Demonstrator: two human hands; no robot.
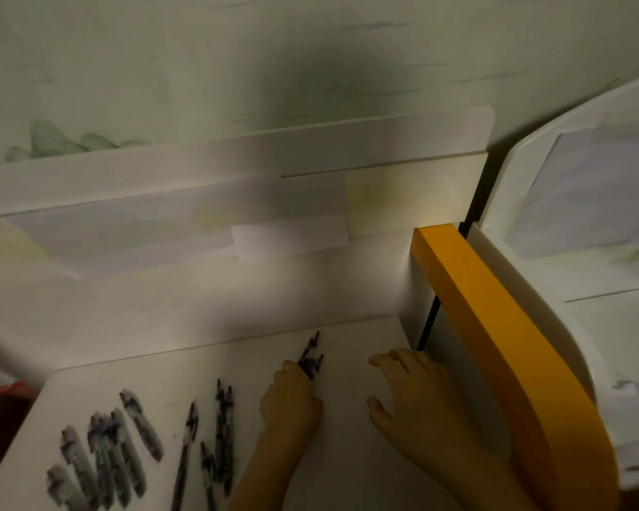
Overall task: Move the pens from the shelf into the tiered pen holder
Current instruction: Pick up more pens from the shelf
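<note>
a white shelf (347, 418) is seen from above in dim light, bounded on one side by an orange edge strip (495, 326). all places below are given relative to this strip.

the left hand (292, 396) is held well away from the strip, over the middle of the shelf. its fingers (290, 370) are curled tightly round a small bundle of dark pens (311, 357), whose tips are seen sticking out past the knuckles toward the back wall (200, 289). how many pens are in the bundle cannot be told.

the right hand (410, 392) is found nearer the strip, between it and the left hand. it is spread wide with relaxed fingers (382, 361) above or on the shelf surface, and nothing is held in it. whether the shelf is touched cannot be told.

farther from the strip than the left hand, a few thin dark pens (218, 437) are laid loose on the shelf. farthest from the strip, a group of thicker grey markers (107, 448) is laid side by side, blurred. beyond these, off the shelf edge, something red (1, 396) is glimpsed.
</note>
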